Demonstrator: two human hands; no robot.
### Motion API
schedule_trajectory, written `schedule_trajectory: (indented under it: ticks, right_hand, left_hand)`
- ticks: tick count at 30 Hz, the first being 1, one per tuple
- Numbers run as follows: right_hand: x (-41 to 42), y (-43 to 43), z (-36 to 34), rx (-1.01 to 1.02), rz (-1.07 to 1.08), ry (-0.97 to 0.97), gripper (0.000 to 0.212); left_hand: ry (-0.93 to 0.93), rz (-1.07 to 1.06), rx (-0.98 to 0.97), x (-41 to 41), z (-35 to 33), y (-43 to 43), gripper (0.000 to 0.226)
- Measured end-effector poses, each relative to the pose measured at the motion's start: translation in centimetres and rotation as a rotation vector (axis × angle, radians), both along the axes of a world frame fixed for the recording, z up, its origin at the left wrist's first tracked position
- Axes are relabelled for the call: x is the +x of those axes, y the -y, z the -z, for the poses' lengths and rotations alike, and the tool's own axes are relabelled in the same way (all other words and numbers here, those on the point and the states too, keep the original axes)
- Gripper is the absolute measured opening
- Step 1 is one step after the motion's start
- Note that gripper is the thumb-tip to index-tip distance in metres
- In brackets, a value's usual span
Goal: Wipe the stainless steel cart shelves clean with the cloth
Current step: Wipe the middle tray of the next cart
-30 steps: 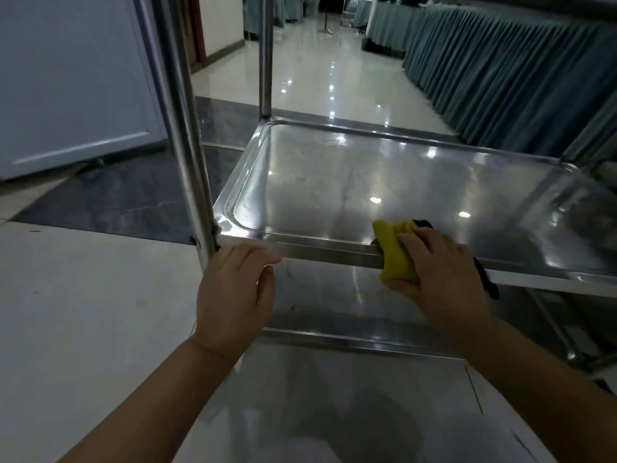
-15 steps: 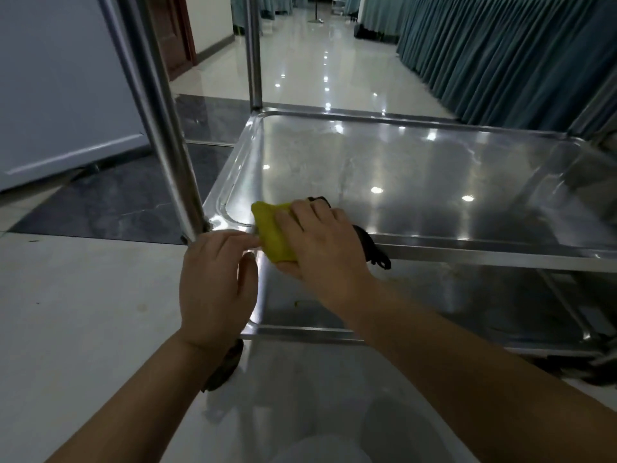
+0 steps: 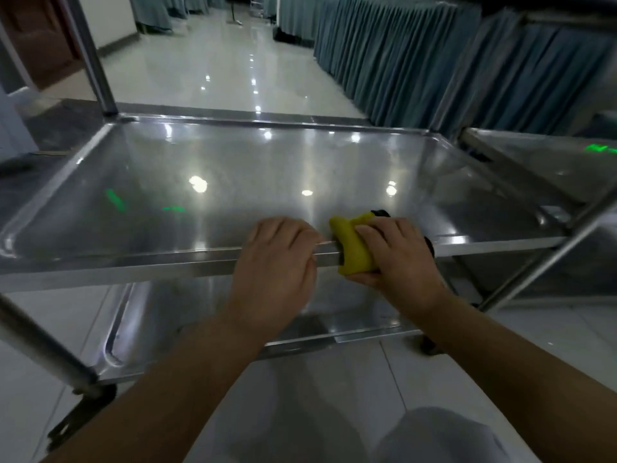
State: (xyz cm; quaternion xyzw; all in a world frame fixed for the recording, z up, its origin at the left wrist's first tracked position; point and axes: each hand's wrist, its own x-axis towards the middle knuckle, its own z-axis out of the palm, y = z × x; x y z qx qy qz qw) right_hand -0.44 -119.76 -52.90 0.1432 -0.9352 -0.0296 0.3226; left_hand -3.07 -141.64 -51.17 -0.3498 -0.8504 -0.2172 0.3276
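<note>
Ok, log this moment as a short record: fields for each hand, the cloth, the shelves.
left hand: gripping the near rim of the middle shelf, no cloth in it
right hand: pressing the cloth onto the same rim, just right of the left hand
cloth: yellow, folded over the rim edge, partly covered by the right hand
middle shelf: bare steel tray, reflecting ceiling lights
lower shelf: bare steel, seen below the rim
floor: glossy pale tile

Shelf point(image 3: 233, 182) surface lies open; corner post point(image 3: 96, 61) blocks far left.
</note>
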Motion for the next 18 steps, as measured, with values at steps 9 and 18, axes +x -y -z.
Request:
schedule_trajectory:
  ticks: [9, 18]
  right_hand:
    - [4.0, -17.5, -1.0, -0.054, 0.224, 0.086, 0.078]
    - [6.1, -24.5, -2.3, -0.234, 0.438, 0.212, 0.083]
  left_hand:
    - [0.049, 0.077, -0.131, 0.5, -0.2, -11.4, 0.025]
    - [0.101, -0.034, -0.185, 0.4, -0.1, -10.6, 0.027]
